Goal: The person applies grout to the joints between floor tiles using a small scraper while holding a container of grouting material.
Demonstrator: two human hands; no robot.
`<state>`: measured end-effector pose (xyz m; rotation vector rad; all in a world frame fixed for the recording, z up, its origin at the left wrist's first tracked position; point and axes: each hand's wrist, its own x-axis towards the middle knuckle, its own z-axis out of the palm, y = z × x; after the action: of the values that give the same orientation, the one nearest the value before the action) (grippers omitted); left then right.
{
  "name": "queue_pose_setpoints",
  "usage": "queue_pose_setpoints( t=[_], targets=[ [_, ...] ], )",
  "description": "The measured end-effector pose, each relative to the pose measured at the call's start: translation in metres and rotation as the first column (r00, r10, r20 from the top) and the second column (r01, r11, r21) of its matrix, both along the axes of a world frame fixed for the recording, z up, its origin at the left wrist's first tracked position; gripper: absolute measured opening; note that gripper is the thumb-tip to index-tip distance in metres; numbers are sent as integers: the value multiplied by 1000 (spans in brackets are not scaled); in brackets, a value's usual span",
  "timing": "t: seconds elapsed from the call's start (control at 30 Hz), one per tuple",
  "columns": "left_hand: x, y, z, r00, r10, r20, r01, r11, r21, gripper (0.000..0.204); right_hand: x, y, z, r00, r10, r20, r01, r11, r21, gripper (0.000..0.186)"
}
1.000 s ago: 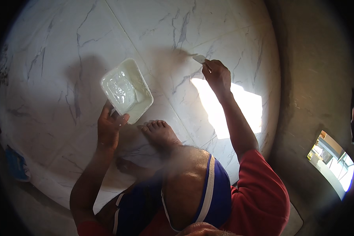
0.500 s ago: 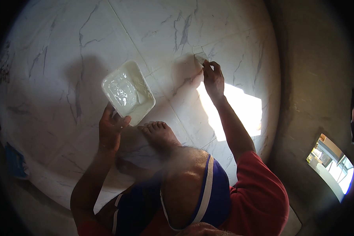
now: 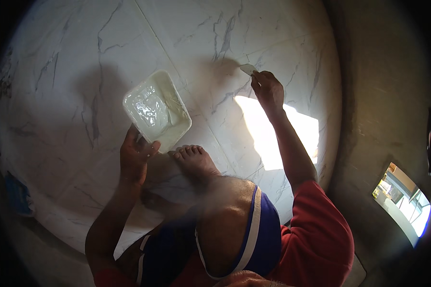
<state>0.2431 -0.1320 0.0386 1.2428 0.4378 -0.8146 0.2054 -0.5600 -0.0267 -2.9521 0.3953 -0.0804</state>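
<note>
My left hand [image 3: 134, 160] grips the near end of a white rectangular plastic tub [image 3: 180, 130], thumb on the outside wall. Inside the tub lies glossy whitish paste [image 3: 149, 107], heaped toward the left side. Farther out on the right, my right hand [image 3: 269, 90] pinches a small, flat, pale scraper [image 3: 247, 68]. Its blade points left over the marble-patterned tiles; whether it touches them I cannot tell. My fingers hide the end that I hold.
White tiles with grey veins [image 3: 129, 38] spread beneath, crossed by thin joints. A bright sun patch [image 3: 287, 136] lies below my right forearm. My bare foot [image 3: 194, 159] rests near the tub. A blue object [image 3: 18, 193] lies at far left; a grey wall [image 3: 383, 95] stands right.
My right hand has moved slightly right with the scraper, whose blade has turned and now looks narrower. The tub in my left hand has barely shifted.
</note>
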Motion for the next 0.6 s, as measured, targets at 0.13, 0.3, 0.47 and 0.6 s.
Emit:
queue_pose_setpoints(
  t=[0.13,0.3,0.47,0.6],
  targets=[
    [-2,0,-3,1000,10,-11,-10,1000,-27,74,21,-20,-10,988,56,144,-50,998,-46,21],
    [-1,-6,2,1000,-16,21,17,999,-33,79,4,-18,-41,986,22,163,-22,1000,-2,30],
    [-1,0,1,1000,-10,15,10,1000,-12,80,-12,-15,-25,994,-29,109,25,999,35,27],
    [-2,-2,4,1000,6,-20,-7,999,-46,79,24,-18,-7,989,-13,150,6,999,50,23]
  ],
)
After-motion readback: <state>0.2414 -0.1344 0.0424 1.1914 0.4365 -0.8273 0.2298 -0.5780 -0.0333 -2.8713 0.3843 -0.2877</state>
